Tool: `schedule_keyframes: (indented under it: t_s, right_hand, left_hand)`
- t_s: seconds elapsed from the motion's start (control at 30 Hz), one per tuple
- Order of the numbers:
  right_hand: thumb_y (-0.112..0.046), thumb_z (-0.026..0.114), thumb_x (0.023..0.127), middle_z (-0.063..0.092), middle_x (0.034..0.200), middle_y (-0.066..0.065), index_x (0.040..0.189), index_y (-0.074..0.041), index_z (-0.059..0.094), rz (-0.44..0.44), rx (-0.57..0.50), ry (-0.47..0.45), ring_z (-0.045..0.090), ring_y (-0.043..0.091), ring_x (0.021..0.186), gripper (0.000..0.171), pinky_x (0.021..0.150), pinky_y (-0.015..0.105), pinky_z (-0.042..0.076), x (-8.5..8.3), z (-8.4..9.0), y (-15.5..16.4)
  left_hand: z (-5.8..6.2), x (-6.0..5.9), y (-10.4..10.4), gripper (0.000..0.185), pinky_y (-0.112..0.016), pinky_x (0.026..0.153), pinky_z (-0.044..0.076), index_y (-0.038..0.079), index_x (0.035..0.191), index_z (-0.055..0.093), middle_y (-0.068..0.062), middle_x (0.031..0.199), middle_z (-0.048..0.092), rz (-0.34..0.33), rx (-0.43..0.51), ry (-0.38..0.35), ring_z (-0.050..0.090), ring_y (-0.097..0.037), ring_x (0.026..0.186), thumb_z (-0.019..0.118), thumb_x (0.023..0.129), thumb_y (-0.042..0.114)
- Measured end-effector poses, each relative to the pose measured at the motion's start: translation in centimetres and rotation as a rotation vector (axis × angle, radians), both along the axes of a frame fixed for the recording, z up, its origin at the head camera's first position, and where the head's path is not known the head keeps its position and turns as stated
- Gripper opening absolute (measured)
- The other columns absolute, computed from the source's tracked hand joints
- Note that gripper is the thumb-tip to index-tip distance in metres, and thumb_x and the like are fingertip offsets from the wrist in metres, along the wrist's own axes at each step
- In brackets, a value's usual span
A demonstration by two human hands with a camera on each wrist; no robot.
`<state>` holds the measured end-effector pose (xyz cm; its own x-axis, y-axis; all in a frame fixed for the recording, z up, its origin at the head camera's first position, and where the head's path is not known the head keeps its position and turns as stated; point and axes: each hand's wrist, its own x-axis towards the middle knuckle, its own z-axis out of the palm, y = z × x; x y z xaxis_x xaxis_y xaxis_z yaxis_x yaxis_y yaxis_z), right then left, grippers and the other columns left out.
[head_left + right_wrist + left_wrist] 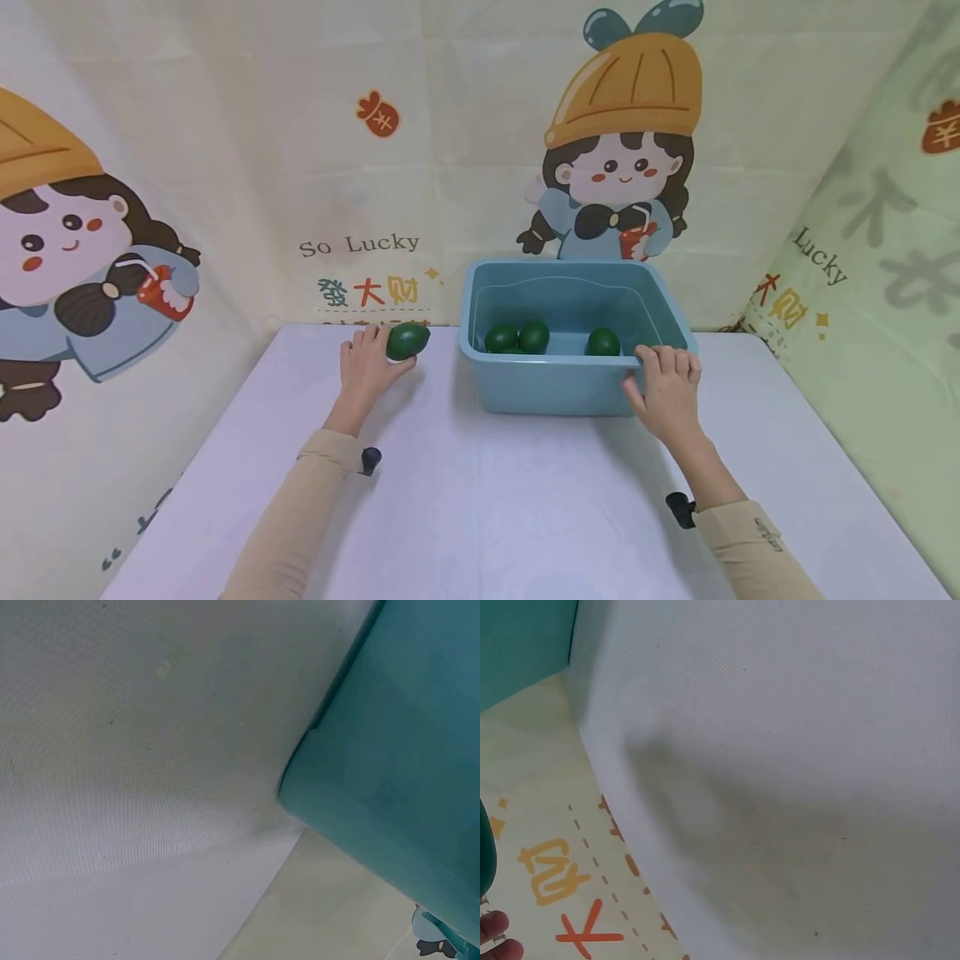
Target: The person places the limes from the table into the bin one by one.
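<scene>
My left hand point(365, 367) grips a glossy dark green avocado point(408, 341), left of the bin and above the table. The same avocado point(486, 851) just shows at the left edge of the left wrist view, with fingertips point(499, 930) below it. A blue-green plastic bin point(555, 387) stands at the back of the table. Inside it lie several more dark green avocados point(534, 337), one mostly hidden behind the front wall. My right hand point(667, 387) holds the bin's front right rim, fingers over the edge and thumb on the outer front wall.
The white table point(480, 500) ends at a printed cloth backdrop point(465, 150) close behind the bin. More printed cloth point(885, 275) hangs along the right side. The bin's wall point(390, 765) fills the right of the right wrist view.
</scene>
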<state>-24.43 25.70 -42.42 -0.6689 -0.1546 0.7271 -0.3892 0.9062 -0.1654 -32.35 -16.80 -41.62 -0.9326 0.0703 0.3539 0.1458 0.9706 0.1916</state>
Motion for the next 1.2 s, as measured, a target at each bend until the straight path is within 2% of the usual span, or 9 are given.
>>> schedule_keyframes:
  t_s: [0.13,0.33,0.53,0.7,1.03,1.2]
  right_hand:
    - [-0.026,0.037,0.081,0.04,0.098,0.02,0.108,0.002,0.046,0.004,-0.001,0.005,0.03,0.039,0.092,0.039,0.085,0.056,0.015,0.0,0.0,0.0]
    - [-0.026,0.036,0.081,0.04,0.097,0.02,0.108,0.002,0.046,0.005,-0.003,0.025,0.031,0.039,0.091,0.04,0.085,0.056,0.016,-0.1,-0.1,0.0]
    - [-0.024,0.038,0.081,0.041,0.097,0.021,0.107,0.002,0.046,0.012,-0.004,0.036,0.031,0.039,0.091,0.038,0.085,0.057,0.016,-0.1,-0.1,0.0]
    - [-0.023,0.039,0.08,0.04,0.097,0.021,0.108,0.003,0.045,0.011,-0.003,0.03,0.03,0.038,0.091,0.038,0.084,0.056,0.016,-0.1,-0.2,0.0]
    - [-0.026,0.037,0.081,0.04,0.098,0.02,0.108,0.002,0.046,0.006,-0.01,0.012,0.03,0.038,0.091,0.04,0.084,0.056,0.016,0.0,-0.1,0.0]
    - [-0.026,0.037,0.081,0.04,0.098,0.02,0.108,0.002,0.045,0.008,-0.011,0.013,0.03,0.038,0.091,0.039,0.084,0.056,0.016,0.0,-0.1,0.0]
  left_hand:
    - [0.5,0.2,0.5,0.07,-0.048,0.085,0.032,0.008,0.124,0.047,-0.013,0.113,0.048,-0.022,0.002,0.038,0.041,-0.029,0.102,0.066,0.073,0.052]
    - [1.6,0.3,1.4,0.066,-0.049,0.085,0.032,0.007,0.12,0.049,-0.013,0.11,0.049,-0.046,0.006,0.09,0.042,-0.029,0.1,0.067,0.073,0.05]
    - [2.5,0.7,2.2,0.07,-0.051,0.09,0.031,0.006,0.125,0.047,-0.014,0.113,0.049,-0.044,0.019,0.092,0.042,-0.029,0.103,0.067,0.073,0.049]
    - [3.1,1.0,2.8,0.069,-0.05,0.089,0.031,0.006,0.124,0.047,-0.013,0.112,0.049,-0.04,0.031,0.118,0.041,-0.029,0.102,0.066,0.074,0.05]
    - [4.3,1.3,3.9,0.067,-0.046,0.086,0.031,0.007,0.122,0.049,-0.013,0.115,0.049,-0.073,0.064,0.153,0.041,-0.028,0.104,0.067,0.073,0.049]
    - [4.9,1.6,4.5,0.07,-0.048,0.09,0.03,0.006,0.125,0.048,-0.014,0.116,0.049,-0.082,0.062,0.161,0.041,-0.029,0.108,0.067,0.073,0.049]
